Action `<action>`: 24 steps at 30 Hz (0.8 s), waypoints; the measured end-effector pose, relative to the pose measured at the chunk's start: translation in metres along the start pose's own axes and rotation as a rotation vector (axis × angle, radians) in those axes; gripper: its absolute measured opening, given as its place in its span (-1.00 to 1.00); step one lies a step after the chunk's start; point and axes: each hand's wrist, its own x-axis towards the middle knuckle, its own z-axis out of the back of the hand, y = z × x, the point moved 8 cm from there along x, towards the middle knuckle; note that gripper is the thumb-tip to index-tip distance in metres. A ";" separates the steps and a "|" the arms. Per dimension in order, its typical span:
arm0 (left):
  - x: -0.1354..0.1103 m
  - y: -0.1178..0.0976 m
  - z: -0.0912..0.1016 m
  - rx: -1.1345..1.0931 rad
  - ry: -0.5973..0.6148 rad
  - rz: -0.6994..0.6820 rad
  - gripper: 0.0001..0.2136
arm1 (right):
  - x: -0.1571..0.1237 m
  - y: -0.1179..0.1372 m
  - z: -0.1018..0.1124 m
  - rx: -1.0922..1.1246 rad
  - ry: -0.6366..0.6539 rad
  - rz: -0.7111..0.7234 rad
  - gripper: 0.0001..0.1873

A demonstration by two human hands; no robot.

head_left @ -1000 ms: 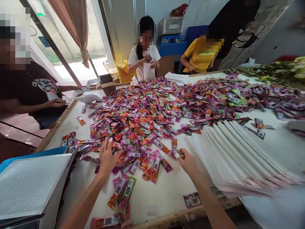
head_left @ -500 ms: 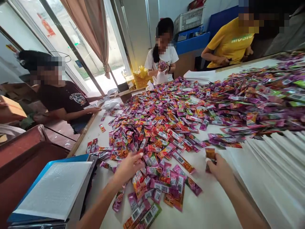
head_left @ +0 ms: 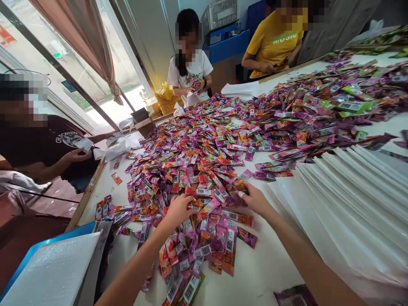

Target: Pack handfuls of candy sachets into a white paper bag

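A big heap of small purple, orange and red snack sachets (head_left: 204, 161) covers the white table (head_left: 264, 272). My left hand (head_left: 178, 209) rests on the near edge of the heap, fingers curled onto several sachets. My right hand (head_left: 255, 199) reaches into the heap beside it, fingertips pinching a sachet (head_left: 239, 185). More sachets (head_left: 191, 259) lie strewn between my forearms.
A fanned stack of white bags (head_left: 350, 204) lies right of my right hand. A blue-edged box with a white sheet (head_left: 51, 272) sits at the lower left. Three people work around the table: a dark shirt (head_left: 51, 144) left, a white shirt (head_left: 191, 70) and a yellow shirt (head_left: 274, 40) beyond.
My right hand, which held a sachet up beside the white bags, has moved left into the heap. My left hand stays on the sachets. The view has shifted right.
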 end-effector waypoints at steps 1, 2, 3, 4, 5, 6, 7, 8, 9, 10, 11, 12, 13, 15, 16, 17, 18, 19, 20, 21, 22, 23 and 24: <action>-0.001 0.002 0.010 -0.009 0.003 0.005 -0.77 | 0.000 -0.008 0.012 0.044 -0.055 -0.078 -0.73; 0.001 0.003 0.022 -0.002 -0.040 0.030 -0.77 | 0.002 -0.011 0.021 0.059 -0.108 -0.126 -0.72; 0.004 0.002 0.036 0.015 -0.122 0.064 -0.75 | 0.006 -0.009 0.028 0.045 -0.155 -0.141 -0.74; 0.008 -0.002 0.049 0.035 -0.224 0.086 -0.75 | 0.011 -0.001 0.031 0.010 -0.194 -0.128 -0.75; 0.013 -0.010 0.059 0.052 -0.323 0.081 -0.78 | 0.017 0.010 0.030 -0.038 -0.221 -0.098 -0.75; 0.021 -0.022 0.064 0.067 -0.393 0.042 -0.82 | 0.023 0.023 0.025 -0.087 -0.229 -0.067 -0.74; 0.030 -0.035 0.063 0.082 -0.428 -0.019 -0.85 | 0.029 0.035 0.017 -0.134 -0.218 -0.045 -0.72; 0.040 -0.047 0.059 0.102 -0.432 -0.074 -0.85 | 0.035 0.046 0.006 -0.182 -0.196 -0.035 -0.69; 0.050 -0.056 0.052 0.130 -0.409 -0.101 -0.82 | 0.040 0.053 -0.005 -0.235 -0.167 -0.037 -0.66; 0.059 -0.059 0.043 0.164 -0.368 -0.094 -0.78 | 0.043 0.058 -0.016 -0.289 -0.136 -0.045 -0.63; 0.066 -0.058 0.033 0.198 -0.319 -0.066 -0.76 | 0.045 0.060 -0.024 -0.340 -0.104 -0.054 -0.60; 0.069 -0.055 0.023 0.223 -0.267 -0.037 -0.76 | 0.045 0.058 -0.030 -0.380 -0.070 -0.061 -0.59; 0.070 -0.051 0.015 0.234 -0.215 -0.023 -0.77 | 0.043 0.054 -0.034 -0.403 -0.032 -0.068 -0.59; 0.062 -0.044 0.002 0.214 -0.138 -0.063 -0.82 | 0.037 0.039 -0.033 -0.390 0.031 -0.079 -0.64; 0.055 -0.042 0.000 0.178 -0.114 -0.101 -0.84 | 0.034 0.031 -0.029 -0.354 0.046 -0.086 -0.66; 0.048 -0.041 -0.001 0.125 -0.092 -0.135 -0.85 | 0.030 0.022 -0.024 -0.301 0.052 -0.094 -0.67; 0.042 -0.039 0.000 0.066 -0.078 -0.156 -0.84 | 0.027 0.015 -0.019 -0.226 0.051 -0.101 -0.68; 0.038 -0.038 0.005 0.010 -0.088 -0.162 -0.82 | 0.024 0.009 -0.014 -0.126 0.045 -0.110 -0.68; 0.036 -0.037 0.012 -0.036 -0.123 -0.153 -0.79 | 0.022 0.005 -0.011 -0.006 0.041 -0.122 -0.68; 0.035 -0.036 0.020 -0.069 -0.172 -0.132 -0.76 | 0.020 0.001 -0.010 0.126 0.045 -0.140 -0.68; 0.037 -0.035 0.027 -0.085 -0.225 -0.102 -0.75 | 0.018 0.000 -0.011 0.262 0.053 -0.162 -0.69; 0.041 -0.034 0.033 -0.088 -0.273 -0.064 -0.76 | 0.017 -0.001 -0.013 0.391 0.059 -0.186 -0.68; 0.046 -0.034 0.036 -0.081 -0.305 -0.019 -0.79 | 0.016 -0.001 -0.015 0.506 0.061 -0.206 -0.68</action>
